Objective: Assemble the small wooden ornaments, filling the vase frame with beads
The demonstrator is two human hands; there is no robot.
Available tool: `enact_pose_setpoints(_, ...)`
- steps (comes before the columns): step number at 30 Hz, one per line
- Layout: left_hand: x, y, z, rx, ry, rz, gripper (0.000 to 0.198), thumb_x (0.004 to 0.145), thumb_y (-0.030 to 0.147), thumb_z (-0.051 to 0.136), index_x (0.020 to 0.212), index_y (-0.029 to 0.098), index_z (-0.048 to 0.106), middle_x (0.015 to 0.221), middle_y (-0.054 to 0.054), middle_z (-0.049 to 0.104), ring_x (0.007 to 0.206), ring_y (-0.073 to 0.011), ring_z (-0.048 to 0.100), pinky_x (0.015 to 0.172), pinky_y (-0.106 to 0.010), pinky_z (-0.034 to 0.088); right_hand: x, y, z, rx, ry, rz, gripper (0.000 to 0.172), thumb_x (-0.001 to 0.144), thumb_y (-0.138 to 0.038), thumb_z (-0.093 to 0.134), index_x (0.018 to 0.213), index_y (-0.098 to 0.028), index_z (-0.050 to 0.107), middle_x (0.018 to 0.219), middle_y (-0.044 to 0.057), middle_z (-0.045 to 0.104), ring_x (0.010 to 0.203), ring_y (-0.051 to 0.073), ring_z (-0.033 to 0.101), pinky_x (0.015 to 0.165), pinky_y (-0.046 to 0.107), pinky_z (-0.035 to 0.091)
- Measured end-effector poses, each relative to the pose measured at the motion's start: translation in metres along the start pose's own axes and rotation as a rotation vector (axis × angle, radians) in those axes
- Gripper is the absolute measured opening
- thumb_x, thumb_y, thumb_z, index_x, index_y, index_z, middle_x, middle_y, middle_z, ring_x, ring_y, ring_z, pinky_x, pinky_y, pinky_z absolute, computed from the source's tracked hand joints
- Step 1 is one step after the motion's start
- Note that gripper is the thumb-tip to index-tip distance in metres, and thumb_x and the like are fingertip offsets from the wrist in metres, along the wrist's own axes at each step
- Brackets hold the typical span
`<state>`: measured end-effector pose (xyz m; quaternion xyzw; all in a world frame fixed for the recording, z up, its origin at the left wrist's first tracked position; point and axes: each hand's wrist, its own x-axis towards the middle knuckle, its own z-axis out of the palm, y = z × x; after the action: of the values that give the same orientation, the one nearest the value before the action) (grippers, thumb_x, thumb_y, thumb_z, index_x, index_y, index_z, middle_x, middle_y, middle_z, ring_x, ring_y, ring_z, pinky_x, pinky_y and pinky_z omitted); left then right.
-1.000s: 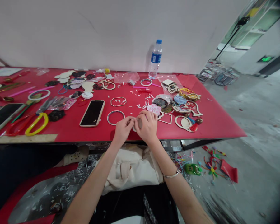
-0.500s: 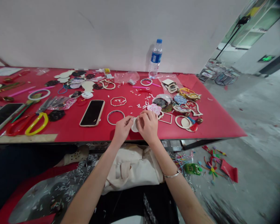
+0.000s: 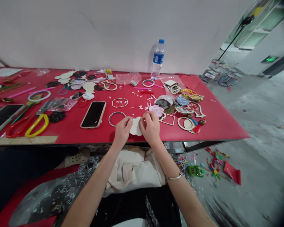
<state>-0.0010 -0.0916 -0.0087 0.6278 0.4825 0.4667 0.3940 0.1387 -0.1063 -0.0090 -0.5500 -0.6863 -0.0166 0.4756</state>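
Left hand [image 3: 122, 131]: fingers [image 3: 128, 121] together, pinched on the left edge of the cutout.
Right hand [image 3: 150, 128]: fingers [image 3: 145, 117] bunched and clamped on the cutout's upper right edge.
Held piece: a cream scalloped cutout [image 3: 135, 126], flower-shaped, between both hands, just above the front of the desk.
Desk: red-topped [image 3: 217, 126], strewn with small white scraps.
Just left: a thin metal hoop [image 3: 109, 119], with a smartphone [image 3: 93, 114] beyond it.
Just right: a pink floral piece [image 3: 156, 110] and a square wooden frame [image 3: 171, 119].
Far edge: a plastic water bottle [image 3: 157, 60] stood upright.
Below the hands: a canvas bag [image 3: 132, 170] sat on the person's lap.
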Motion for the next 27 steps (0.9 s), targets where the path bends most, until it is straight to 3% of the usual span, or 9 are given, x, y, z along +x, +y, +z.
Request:
enact_pose_setpoints(5,0.0008,-0.0012,0.001,-0.077,-0.002,-0.016,0.028,0.088,0.042,0.049,0.082,0.017,0.061,0.069,0.001,0.057,0.063,-0.0125,0.05,0.056,-0.021,0.039,-0.0002,0.0049,0.0033,0.224,-0.037,0.128,0.015,0.093,-0.03,0.042,0.101,-0.02,0.049,0.09,0.006,0.059,0.081,0.017,0.057,0.074,0.029,0.045)
enact_pose_setpoints(9,0.0025,-0.0057,0.003,-0.246,0.009,-0.052,0.041,0.092,0.049,0.038,0.083,0.017,0.06,0.073,-0.001,0.059,0.066,-0.0136,0.052,0.061,-0.023,0.042,-0.0017,0.0082,0.0058,0.307,-0.041,0.135,0.018,0.092,-0.03,0.044,0.106,-0.02,0.048,0.088,0.006,0.063,0.082,0.017,0.061,0.073,0.028,0.047)
enact_pose_setpoints(14,0.0054,-0.0077,0.0036,-0.131,-0.036,-0.033,0.031,0.084,0.048,0.056,0.077,0.018,0.059,0.066,0.002,0.055,0.06,-0.0118,0.049,0.057,-0.022,0.039,-0.0029,0.0081,0.0057,0.297,-0.038,0.1,0.016,0.093,-0.026,0.043,0.107,-0.021,0.05,0.091,0.006,0.063,0.085,0.017,0.062,0.074,0.028,0.048)
enact_pose_setpoints(17,0.0057,-0.0054,0.0027,-0.103,-0.051,-0.019,0.028,0.083,0.045,0.057,0.079,0.018,0.06,0.065,0.003,0.054,0.059,-0.0112,0.048,0.055,-0.021,0.038,-0.0006,0.0067,0.0049,0.294,-0.095,0.08,0.019,0.094,-0.027,0.043,0.11,-0.02,0.05,0.091,0.006,0.062,0.083,0.017,0.061,0.074,0.028,0.048)
enact_pose_setpoints(21,0.0046,-0.0017,0.0014,-0.085,-0.077,-0.009,0.028,0.083,0.044,0.057,0.079,0.017,0.063,0.066,0.002,0.056,0.061,-0.0117,0.05,0.057,-0.021,0.039,0.004,0.0046,0.0041,0.3,-0.219,-0.012,0.014,0.094,-0.026,0.042,0.098,-0.019,0.054,0.092,0.006,0.06,0.087,0.017,0.058,0.078,0.028,0.047)
enact_pose_setpoints(27,0.0033,-0.0002,0.0002,-0.068,-0.079,-0.019,0.03,0.083,0.045,0.056,0.08,0.017,0.064,0.067,0.002,0.057,0.062,-0.012,0.05,0.058,-0.021,0.04,0.0051,0.0034,0.0032,0.339,-0.212,-0.027,0.018,0.095,-0.02,0.038,0.094,-0.018,0.056,0.088,0.006,0.058,0.085,0.016,0.056,0.077,0.027,0.045)
